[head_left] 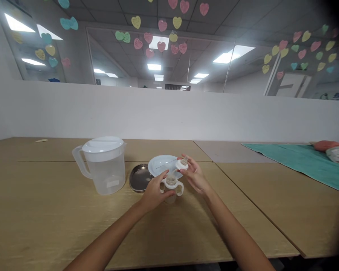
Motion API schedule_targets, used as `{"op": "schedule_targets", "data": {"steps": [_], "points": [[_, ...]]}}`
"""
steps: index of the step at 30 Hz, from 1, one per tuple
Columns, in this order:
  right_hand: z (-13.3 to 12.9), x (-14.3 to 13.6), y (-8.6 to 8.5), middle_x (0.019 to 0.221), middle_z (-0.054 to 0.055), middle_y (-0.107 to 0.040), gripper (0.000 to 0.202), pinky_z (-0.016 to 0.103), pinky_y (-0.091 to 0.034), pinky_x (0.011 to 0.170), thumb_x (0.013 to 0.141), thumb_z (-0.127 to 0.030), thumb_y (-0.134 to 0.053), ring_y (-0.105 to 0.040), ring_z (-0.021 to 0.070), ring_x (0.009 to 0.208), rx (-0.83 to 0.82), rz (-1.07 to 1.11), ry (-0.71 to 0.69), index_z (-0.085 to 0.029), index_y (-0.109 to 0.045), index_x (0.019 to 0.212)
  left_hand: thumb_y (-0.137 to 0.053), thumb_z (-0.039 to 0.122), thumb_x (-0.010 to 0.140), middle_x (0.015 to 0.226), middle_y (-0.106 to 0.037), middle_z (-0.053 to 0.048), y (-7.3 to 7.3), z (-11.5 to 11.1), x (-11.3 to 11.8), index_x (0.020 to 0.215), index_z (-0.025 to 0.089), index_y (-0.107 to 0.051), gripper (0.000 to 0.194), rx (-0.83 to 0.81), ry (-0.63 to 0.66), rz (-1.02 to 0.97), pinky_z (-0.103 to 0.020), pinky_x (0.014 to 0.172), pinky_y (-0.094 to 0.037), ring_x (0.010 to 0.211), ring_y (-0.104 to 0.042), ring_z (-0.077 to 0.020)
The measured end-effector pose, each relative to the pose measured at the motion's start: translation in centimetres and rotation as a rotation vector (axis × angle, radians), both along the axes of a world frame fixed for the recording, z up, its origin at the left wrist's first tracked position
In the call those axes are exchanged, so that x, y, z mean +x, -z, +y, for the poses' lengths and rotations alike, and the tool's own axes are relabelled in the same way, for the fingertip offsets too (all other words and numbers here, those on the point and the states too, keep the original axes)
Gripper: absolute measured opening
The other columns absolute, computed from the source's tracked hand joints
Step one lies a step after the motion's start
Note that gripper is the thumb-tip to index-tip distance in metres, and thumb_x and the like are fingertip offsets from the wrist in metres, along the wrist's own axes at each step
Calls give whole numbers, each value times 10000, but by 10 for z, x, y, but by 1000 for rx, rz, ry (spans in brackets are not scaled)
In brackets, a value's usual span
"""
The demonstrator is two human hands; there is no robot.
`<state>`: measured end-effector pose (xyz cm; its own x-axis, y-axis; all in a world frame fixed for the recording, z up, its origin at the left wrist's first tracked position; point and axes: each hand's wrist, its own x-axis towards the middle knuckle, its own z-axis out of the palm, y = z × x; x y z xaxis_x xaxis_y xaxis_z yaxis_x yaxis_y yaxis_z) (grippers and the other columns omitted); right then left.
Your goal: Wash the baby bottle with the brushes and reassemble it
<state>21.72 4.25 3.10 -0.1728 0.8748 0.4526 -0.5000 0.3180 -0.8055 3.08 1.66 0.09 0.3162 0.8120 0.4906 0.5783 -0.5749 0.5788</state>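
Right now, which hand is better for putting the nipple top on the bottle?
Probably your right hand: it holds the nipple top close to the bottle, whose mouth is open. Your left hand holds the bottle, so it seems better for keeping that steady.

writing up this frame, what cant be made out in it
All in the head view:
- Bottle: its lower left side is behind the left hand.
- Metal tray: right edge hidden by the plate and left hand.
- Plate: near rim partly behind both hands and the bottle.
- Pitcher: label too small to read.
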Motion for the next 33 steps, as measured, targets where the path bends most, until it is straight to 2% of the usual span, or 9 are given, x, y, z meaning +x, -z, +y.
{"op": "schedule_targets", "data": {"steps": [5, 8, 12, 17, 19, 21, 24, 28, 33], "points": [[4, 4, -9, 1037, -16, -589, 491, 313, -472, 878, 589, -144, -750, -574, 137, 951, -24, 285, 37, -269, -566, 1027, -664, 513, 666, 1233, -542, -98, 0, -1, 0, 1316, 210, -379, 772, 0, -9, 13, -397, 960, -362, 1123, -491, -263], [13, 10, -7, 962, -31, -601, 483, 302, -459, 903, 596, -127, -740, -585, 111, 916, -26, 376, 82, -268, -557, 1021, -657, 521, 668, 1256, -525, -90, 1, 0, 0, 1317, 218, -379, 769, 7, -14, 12, -387, 966, -361, 1135, -481, -257], [32, 15, 4, 878, -39, -612, 490, 281, -481, 864, 571, -130, -750, -603, 90, 821, -99, 403, 165, -253, -540, 996, -640, 542, 672, 1261, -520, -92, 3, 1, 0, 1314, 211, -385, 766, 0, -28, 34, -381, 968, -358, 1141, -476, -253], [56, 12, 26, 826, -40, -598, 516, 294, -505, 782, 515, -189, -771, -608, 119, 786, -166, 326, 278, -236, -510, 958, -616, 557, 690, 1316, -470, -84, 3, 0, -1, 1315, 213, -381, 751, 1, -34, 54, -372, 984, -340, 1185, -438, -254], [63, 11, 37, 823, -30, -588, 513, 308, -499, 764, 506, -224, -766, -595, 131, 776, -188, 229, 403, -221, -513, 952, -600, 561, 703, 1318, -468, -83, 2, -1, -1, 1315, 215, -383, 736, -4, -33, 61, -373, 984, -340, 1189, -433, -258], [68, 12, 45, 837, -8, -572, 469, 329, -482, 769, 517, -251, -749, -569, 143, 770, -160, 38, 596, -195, -538, 932, -590, 561, 710, 1307, -478, -80, 1, -2, -1, 1313, 218, -386, 722, -6, -34, 66, -375, 978, -343, 1181, -436, -260], [71, 11, 49, 917, 34, -522, 344, 359, -439, 837, 568, -242, -695, -532, 166, 833, 53, -308, 830, -169, -588, 887, -590, 555, 715, 1298, -484, -77, 1, -2, 0, 1310, 219, -387, 713, 2, -37, 76, -386, 980, -338, 1173, -437, -260], [77, 6, 39, 956, 59, -466, 232, 368, -401, 893, 643, -181, -609, -496, 196, 936, 334, -569, 855, -173, -600, 874, -585, 547, 726, 1286, -492, -73, 3, -1, -1, 1311, 229, -382, 696, 18, -10, 79, -399, 979, -339, 1161, -442, -258], [87, -6, 28, 989, 69, -455, 270, 341, -411, 853, 657, -103, -563, -503, 184, 902, 438, -835, 800, -172, -587, 917, -581, 542, 734, 1287, -487, -82, 4, -2, -1, 1303, 227, -395, 677, 49, 16, 73, -406, 990, -334, 1178, -431, -260]]}}
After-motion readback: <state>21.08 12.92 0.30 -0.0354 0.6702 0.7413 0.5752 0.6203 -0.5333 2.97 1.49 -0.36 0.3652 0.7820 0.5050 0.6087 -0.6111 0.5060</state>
